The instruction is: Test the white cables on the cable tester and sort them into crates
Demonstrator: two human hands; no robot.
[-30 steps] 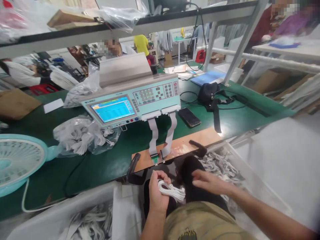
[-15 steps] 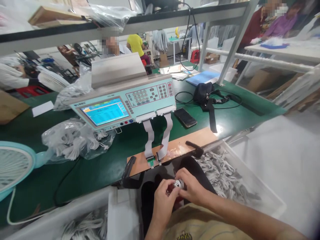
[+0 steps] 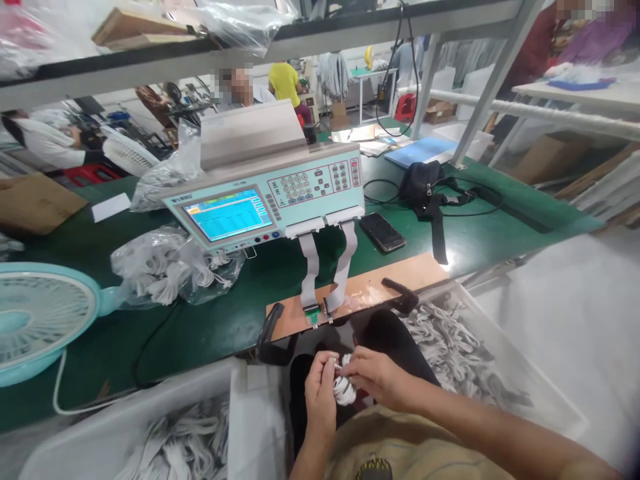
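Note:
A small coiled white cable (image 3: 345, 390) is between my two hands, above my lap. My left hand (image 3: 321, 387) pinches one part of it with thumb and fingers. From the right, my right hand (image 3: 373, 375) has its fingers closed on the top of the coil. Beyond my hands, a tester with a lit blue screen (image 3: 229, 217) stands on the green table (image 3: 210, 333). Two grey ribbon cables (image 3: 344, 267) run from it down to small connectors on a wooden board (image 3: 370, 291).
White bins of coiled cables stand at the right (image 3: 525, 380) and lower left (image 3: 233, 413). Black clamps (image 3: 270, 327) hold the board. A phone (image 3: 383, 232), a black bag (image 3: 421, 187), bagged cables (image 3: 165, 270) and a fan (image 3: 45, 320) are on the table. People sit beyond.
The coil hangs lower and shows more between my hands, whose fingers have shifted to its upper part. The whole view has moved slightly, with the table scene further right.

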